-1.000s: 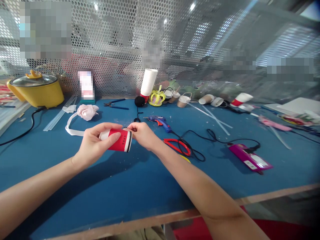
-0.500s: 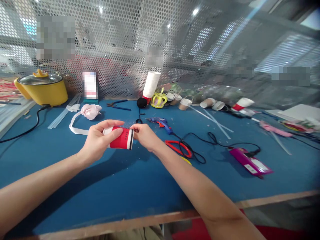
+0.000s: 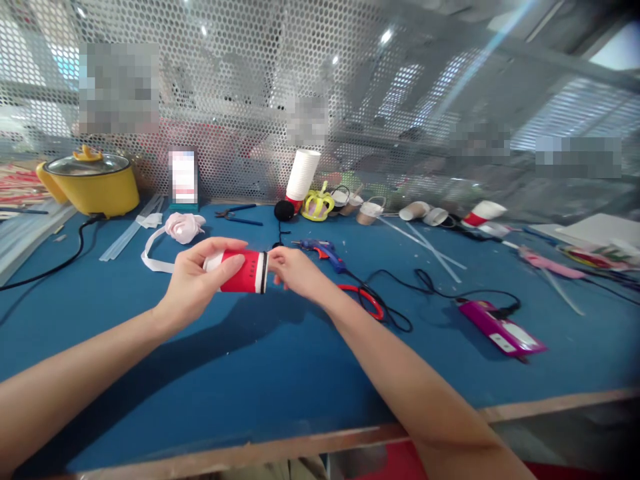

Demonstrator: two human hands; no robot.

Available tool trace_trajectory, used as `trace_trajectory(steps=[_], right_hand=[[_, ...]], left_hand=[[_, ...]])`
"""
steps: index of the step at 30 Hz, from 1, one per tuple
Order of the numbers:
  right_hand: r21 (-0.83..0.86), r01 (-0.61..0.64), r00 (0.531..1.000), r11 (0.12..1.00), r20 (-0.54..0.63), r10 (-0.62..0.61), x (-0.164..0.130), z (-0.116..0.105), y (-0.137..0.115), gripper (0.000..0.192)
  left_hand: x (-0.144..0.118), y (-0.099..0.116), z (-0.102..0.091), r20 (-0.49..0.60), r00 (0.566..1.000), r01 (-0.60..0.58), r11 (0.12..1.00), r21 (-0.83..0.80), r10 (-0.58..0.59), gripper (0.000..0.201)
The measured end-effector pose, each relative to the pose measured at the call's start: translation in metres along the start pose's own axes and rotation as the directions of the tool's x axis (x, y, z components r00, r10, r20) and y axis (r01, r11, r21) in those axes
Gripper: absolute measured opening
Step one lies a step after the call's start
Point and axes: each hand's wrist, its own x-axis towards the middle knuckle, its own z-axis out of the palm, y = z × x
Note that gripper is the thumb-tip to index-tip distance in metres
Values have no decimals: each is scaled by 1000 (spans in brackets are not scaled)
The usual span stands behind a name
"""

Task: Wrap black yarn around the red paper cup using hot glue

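Holding a Red Paper Cup Sideways Above the Blue Table

Gripping the red paper cup (image 3: 243,272) just left of the frame's centre, the left hand (image 3: 200,280) wraps its fingers and thumb around the cup's body, so the cup lies on its side in the air above the blue table (image 3: 280,380), its black-and-white rim turned toward the right of the frame. The right hand (image 3: 295,272) meets that rim with its fingertips pinched close together; a thin black cord (image 3: 279,235) runs up from there toward a black ball (image 3: 284,210) at the upper middle.

Just right of the hands lie a blue glue gun (image 3: 323,250) and red scissors (image 3: 367,300). A magenta device (image 3: 503,328) with a black cable sits at centre right. A yellow pot (image 3: 90,183) stands at upper left, with a pink fabric rose (image 3: 183,225) on a white ribbon nearby. A stack of white cups (image 3: 303,175) leans against the perforated screen at the upper middle.
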Motion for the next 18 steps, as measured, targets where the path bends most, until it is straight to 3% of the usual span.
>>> trace_trajectory(steps=[3,4,7,9,12,15,18], right_hand=[[-178,68,986,982,-140,-94,-8,-20,-7,18],[-167,80,987,983,-125,-102,-13,-25,-10,21],[180,24,996,983,81,-39,-30,-28,-18,29],[408,-61,986,911,169,-10,-37,-22,-19,32],[591,-162,981,790,181,66,-38,-8,-14,31],[669,-205,978,714,163,128,-37,-1,-6,29],[658,-175,985,733,112,134,-39,1,-1,27]], left_hand=[[1,-1,-2,8,998,-61,992,114,61,23],[1,-2,-2,10,997,-78,986,147,77,23],[-1,-4,-2,39,991,-135,970,203,130,22],[-3,-7,-2,82,980,-195,954,230,181,21],[-7,-13,-2,215,941,-321,891,321,261,18],[-9,-18,-3,361,892,-407,832,378,272,18],[-6,-19,-4,349,922,-282,907,312,167,31]])
